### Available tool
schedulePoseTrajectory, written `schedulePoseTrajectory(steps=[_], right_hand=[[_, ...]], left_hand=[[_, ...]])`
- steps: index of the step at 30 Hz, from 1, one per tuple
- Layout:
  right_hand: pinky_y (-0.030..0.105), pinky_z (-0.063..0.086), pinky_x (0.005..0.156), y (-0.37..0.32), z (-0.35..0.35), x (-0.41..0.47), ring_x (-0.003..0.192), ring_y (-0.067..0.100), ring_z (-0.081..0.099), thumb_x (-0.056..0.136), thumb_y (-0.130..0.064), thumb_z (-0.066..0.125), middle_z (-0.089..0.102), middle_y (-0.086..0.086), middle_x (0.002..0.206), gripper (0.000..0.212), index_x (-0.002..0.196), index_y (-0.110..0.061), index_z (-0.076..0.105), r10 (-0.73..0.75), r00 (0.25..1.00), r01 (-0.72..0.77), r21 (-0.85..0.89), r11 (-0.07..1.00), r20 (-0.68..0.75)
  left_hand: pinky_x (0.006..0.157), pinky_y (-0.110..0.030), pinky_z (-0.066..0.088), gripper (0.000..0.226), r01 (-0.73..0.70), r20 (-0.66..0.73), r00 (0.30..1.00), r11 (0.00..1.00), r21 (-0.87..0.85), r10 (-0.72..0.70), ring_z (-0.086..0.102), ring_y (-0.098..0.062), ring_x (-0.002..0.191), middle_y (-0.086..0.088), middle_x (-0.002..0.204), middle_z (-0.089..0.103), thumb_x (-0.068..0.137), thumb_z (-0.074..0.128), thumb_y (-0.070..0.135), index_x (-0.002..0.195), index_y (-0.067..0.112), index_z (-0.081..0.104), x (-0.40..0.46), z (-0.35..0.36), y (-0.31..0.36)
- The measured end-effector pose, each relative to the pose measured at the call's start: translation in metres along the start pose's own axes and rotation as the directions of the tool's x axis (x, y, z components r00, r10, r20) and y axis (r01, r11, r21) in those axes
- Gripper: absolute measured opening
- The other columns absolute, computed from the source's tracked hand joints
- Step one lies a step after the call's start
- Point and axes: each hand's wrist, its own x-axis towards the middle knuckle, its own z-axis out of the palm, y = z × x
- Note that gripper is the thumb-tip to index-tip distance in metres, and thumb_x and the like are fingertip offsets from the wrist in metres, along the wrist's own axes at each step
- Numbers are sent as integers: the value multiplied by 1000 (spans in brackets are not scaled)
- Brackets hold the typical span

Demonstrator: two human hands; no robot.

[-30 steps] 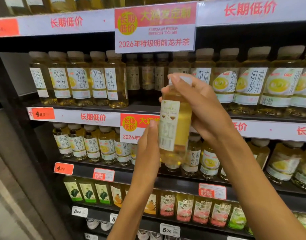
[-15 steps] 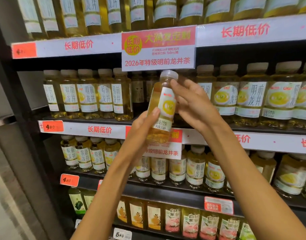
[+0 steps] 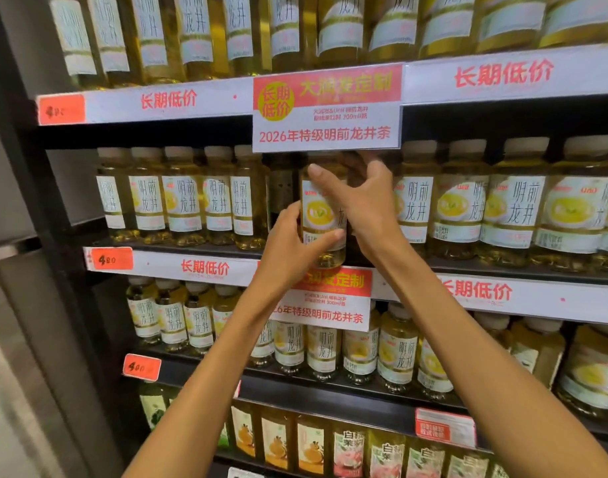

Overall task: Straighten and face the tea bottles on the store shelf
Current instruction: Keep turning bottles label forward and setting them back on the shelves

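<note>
two bare forearms rise from the lower edge of the frame toward its centre. the left hand curls its fingers round the lower body of a tea bottle, thumb on the near side. the right hand grips the same bottle higher up, its fingers wrapped over the shoulder and label. the bottle stands upright at the front edge of the middle shelf, in a gap at frame centre, yellow-cup label facing out. rows of like bottles flank it. a promotional sign hangs just above; the cap is hidden behind it.
</note>
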Motion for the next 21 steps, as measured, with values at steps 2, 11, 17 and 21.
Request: schedulePoseTrajectory(steps=[2, 11, 17, 21], right_hand=[[17, 55, 74, 0, -6, 7, 92, 8, 66, 81, -22, 75, 67, 3, 99, 28, 101, -14, 58, -6, 999, 10, -141, 990, 33], [29, 51, 85, 11, -26, 22, 102, 13, 58, 86, -20, 70, 66, 5, 110, 31, 113, -7, 61, -46, 980, 146, -544, 826, 195], [12, 36, 68, 30, -12, 17, 88, 13, 48, 83, -25, 73, 59, 4, 93, 35, 110, -5, 62, -233, 970, 220, -665, 714, 71], [9, 32, 71, 31, -4, 11, 87, 10, 48, 86, -14, 68, 65, 13, 99, 37, 121, -3, 59, -267, 960, 257, -656, 709, 87]], left_hand=[[94, -37, 52, 46, 30, 56, 998, 999, -13, -29, 62, -19, 108, -8, 120, 62, 84, 71, 26, 125, 15, 54, 5, -4, -1], [84, -22, 55, 48, 176, 123, 980, 974, -143, -159, 66, -11, 102, -2, 113, 69, 84, 72, 22, 124, 11, 47, 25, -17, -14], [81, -24, 53, 49, 97, 23, 995, 995, 13, -97, 61, -9, 98, 5, 113, 60, 85, 70, 20, 125, 13, 43, 25, -8, -20], [72, -17, 48, 55, 84, -24, 996, 988, 129, -81, 57, -12, 99, 2, 114, 55, 83, 73, 19, 126, 8, 42, 27, 0, -19]])
